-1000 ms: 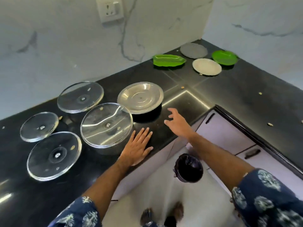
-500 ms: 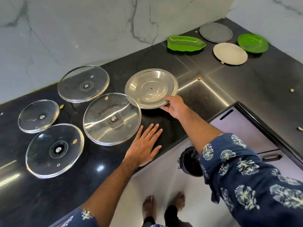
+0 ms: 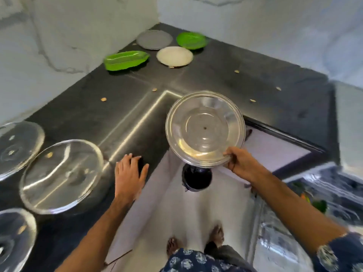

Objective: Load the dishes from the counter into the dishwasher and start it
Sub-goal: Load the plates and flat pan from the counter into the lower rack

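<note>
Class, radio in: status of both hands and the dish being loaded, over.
Right hand grips steel plate by its rim, lifted off the counter. Left hand flat on counter edge. Nothing blocking visible.

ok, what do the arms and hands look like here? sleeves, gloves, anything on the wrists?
Both hands are bare, no gloves: left hand, right hand. Forearms are uncovered. Sleeves are dark navy with a pale floral print, ending above the elbows. A thin dark band seems to sit at the right wrist; blur makes it uncertain.

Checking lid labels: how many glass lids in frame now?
3, all on the counter's left: one at the left edge, one beside the left hand, one bottom left. More may lie out of view.
</note>
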The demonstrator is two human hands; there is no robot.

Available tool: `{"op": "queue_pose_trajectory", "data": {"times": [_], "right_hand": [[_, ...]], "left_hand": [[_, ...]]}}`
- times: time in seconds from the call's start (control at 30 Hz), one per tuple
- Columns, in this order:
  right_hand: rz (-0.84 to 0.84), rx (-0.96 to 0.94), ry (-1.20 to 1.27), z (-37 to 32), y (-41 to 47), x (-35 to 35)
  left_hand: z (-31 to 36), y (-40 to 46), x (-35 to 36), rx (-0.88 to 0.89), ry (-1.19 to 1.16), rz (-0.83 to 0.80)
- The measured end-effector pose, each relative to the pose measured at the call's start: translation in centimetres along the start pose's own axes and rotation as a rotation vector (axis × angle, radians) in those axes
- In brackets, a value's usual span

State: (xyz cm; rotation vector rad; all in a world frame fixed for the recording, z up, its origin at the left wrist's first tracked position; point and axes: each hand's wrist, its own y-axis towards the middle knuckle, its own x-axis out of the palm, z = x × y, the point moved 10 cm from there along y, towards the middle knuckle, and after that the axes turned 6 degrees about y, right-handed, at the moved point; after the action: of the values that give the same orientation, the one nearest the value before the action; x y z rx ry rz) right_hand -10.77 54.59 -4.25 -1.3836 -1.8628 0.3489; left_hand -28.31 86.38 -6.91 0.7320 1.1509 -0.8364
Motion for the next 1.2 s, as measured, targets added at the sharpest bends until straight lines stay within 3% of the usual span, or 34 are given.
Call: {"op": "queue_pose_trajectory", "data": {"times": [0.07, 0.17, 0.27, 0.43, 0.57, 0.63, 0.73, 0.97, 1.2], "right_hand": [[0.101, -0.046, 0.004, -1.0, -3.6, -6.5], [0.22, -0.105, 0.03, -1.5, -8.3, -14.8], [0.34, -0.16, 0.096, -1.4, -12.6, -23.4], [0.42, -0.195, 0.229, -0.1, -19.5, -36.9], [0.511, -0.113, 0.274, 2.9, -25.1, -48.7], [0.547, -0.092, 0.265, 4.8, -26.4, -52.8], [0.67, -0.059, 0.24, 7.8, -28.7, -61.4], [0.905, 0.019, -0.095, 11.7, -26.9, -78.3], [1.033, 0.003, -0.452, 10.7, -17.2, -91.8]], "left_hand": [[6.4, 2.0, 0.6, 0.081, -0.323, -0.066], [20.1, 2.8, 2.8, 0.213, -0.852, -0.426], [34.2, 1.3, 5.5, 0.247, -1.045, -0.742], [51.1, -3.9, 11.4, 0.538, -0.773, -0.821], [62.0, -11.8, 19.0, 0.679, -0.547, -0.954], [64.7, -15.0, 22.0, 0.673, -0.432, -1.053], [70.8, -21.3, 28.3, 0.833, -0.216, -1.191], [82.2, -30.5, 40.4, 1.396, 0.202, -1.045], [89.6, -31.5, 57.2, 1.714, 0.388, -0.706]]}}
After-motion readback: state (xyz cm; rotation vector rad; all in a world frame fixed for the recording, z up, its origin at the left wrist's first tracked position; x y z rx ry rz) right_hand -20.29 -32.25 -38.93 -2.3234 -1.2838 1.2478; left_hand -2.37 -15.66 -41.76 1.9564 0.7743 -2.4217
